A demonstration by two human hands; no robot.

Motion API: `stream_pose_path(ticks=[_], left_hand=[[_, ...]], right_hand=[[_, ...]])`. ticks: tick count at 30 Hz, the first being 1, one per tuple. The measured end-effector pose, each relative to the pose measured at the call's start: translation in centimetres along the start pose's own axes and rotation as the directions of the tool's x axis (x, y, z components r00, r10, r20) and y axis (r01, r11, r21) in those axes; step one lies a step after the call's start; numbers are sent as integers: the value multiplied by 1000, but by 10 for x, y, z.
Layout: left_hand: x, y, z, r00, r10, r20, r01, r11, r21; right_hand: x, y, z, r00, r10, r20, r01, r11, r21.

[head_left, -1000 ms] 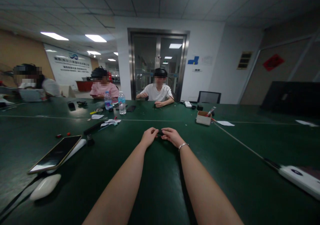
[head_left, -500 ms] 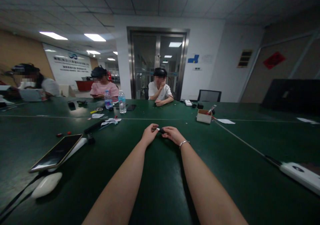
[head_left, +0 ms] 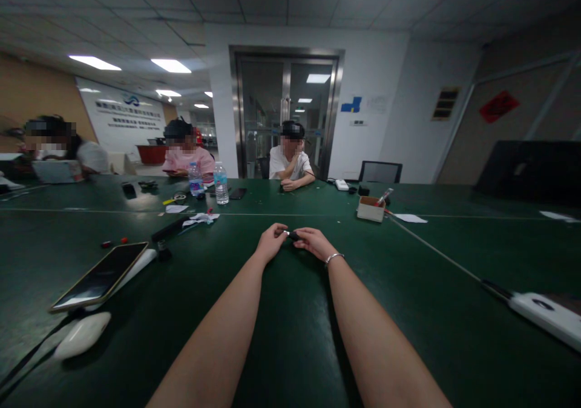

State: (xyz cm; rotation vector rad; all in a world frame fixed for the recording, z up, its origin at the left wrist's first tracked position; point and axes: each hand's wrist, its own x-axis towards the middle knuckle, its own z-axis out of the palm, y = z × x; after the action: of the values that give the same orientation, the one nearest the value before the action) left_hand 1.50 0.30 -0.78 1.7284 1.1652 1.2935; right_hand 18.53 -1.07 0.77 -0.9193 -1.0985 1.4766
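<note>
Both arms reach forward over the green table (head_left: 290,323). A small black object with a bright metallic end (head_left: 293,236) is held between my hands, above the tabletop. The fingertips of my left hand (head_left: 272,241) pinch its bright left end. My right hand (head_left: 314,243), with a silver bracelet at the wrist, is closed on the black right part. Fingers cover some of the object, so its exact shape is too small to tell.
On the left lie a phone (head_left: 102,276), a white rounded device (head_left: 83,335) and a black item (head_left: 164,250). Two bottles (head_left: 221,184) stand farther back. A small box (head_left: 371,209) and a white power strip (head_left: 547,317) are on the right. Three people sit across the table.
The view has shifted very slightly, and things on the left appear a little farther left. Both hands keep their hold on the small object.
</note>
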Motion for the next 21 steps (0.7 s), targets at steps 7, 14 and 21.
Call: stream_pose_path(ticks=[7, 14, 21], left_hand=[[-1, 2, 0, 999, 17, 40, -17, 1000, 11], [0, 1, 1, 999, -10, 38, 8, 999, 50], [3, -3, 2, 998, 40, 40, -43, 997, 66]], right_hand=[[1, 0, 0, 1000, 14, -5, -14, 1000, -6], [2, 0, 0, 1000, 15, 6, -15, 1000, -1], [4, 1, -1, 1000, 9, 4, -9, 1000, 6]])
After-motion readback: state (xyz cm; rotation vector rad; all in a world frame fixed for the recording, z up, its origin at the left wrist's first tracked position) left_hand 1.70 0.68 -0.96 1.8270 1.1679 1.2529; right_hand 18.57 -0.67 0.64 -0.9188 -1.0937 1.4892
